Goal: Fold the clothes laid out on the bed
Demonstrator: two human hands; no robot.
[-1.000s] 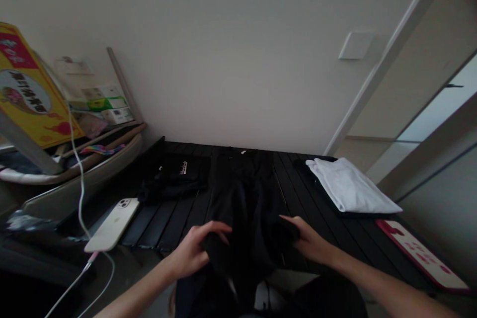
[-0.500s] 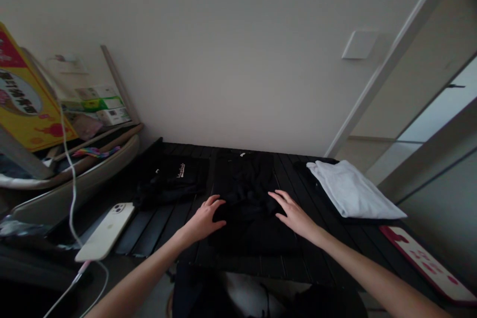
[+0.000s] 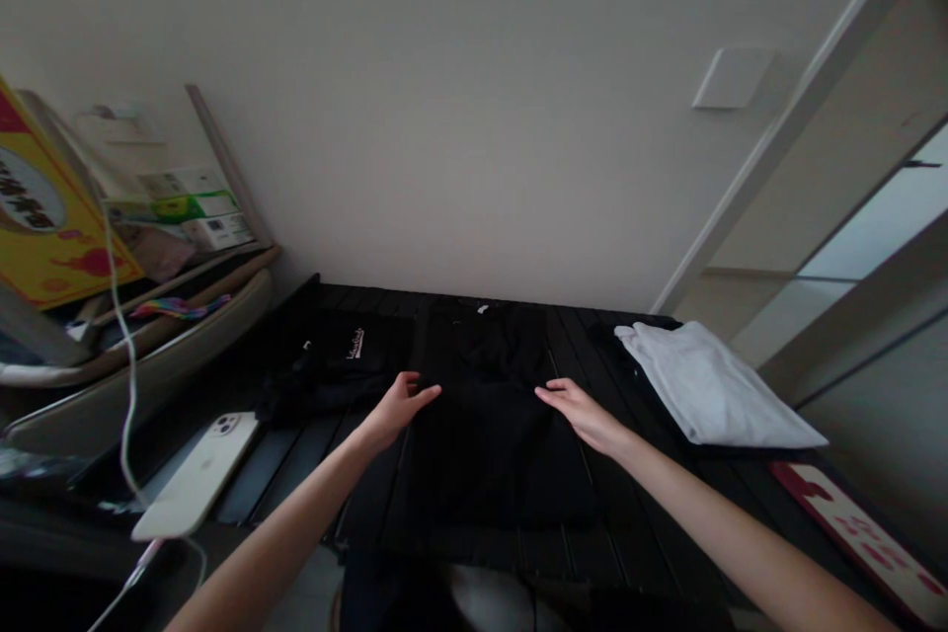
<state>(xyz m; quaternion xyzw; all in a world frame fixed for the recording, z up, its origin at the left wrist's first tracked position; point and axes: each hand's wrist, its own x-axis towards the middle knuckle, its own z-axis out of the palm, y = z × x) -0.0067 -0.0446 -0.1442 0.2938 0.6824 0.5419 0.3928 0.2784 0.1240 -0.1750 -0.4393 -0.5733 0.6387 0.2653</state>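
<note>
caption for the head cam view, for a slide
Left hand and right hand reach over a folded black garment on a black slatted table beside a folded white cloth.

A yellow box (image 3: pixel 51 207) is cut off at nine o'clock; lettering (image 3: pixel 354 344) on a black garment (image 3: pixel 326 375) is too small to be read.

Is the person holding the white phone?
No, the white phone lies off to the left; the left hand and right hand are over black clothing.

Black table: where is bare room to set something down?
Bare slats of the black table lie between the white phone and the black garment; a narrow strip lies between that garment and the folded white cloth. Crowded: far left, where the logo garment nearly meets it.
</note>
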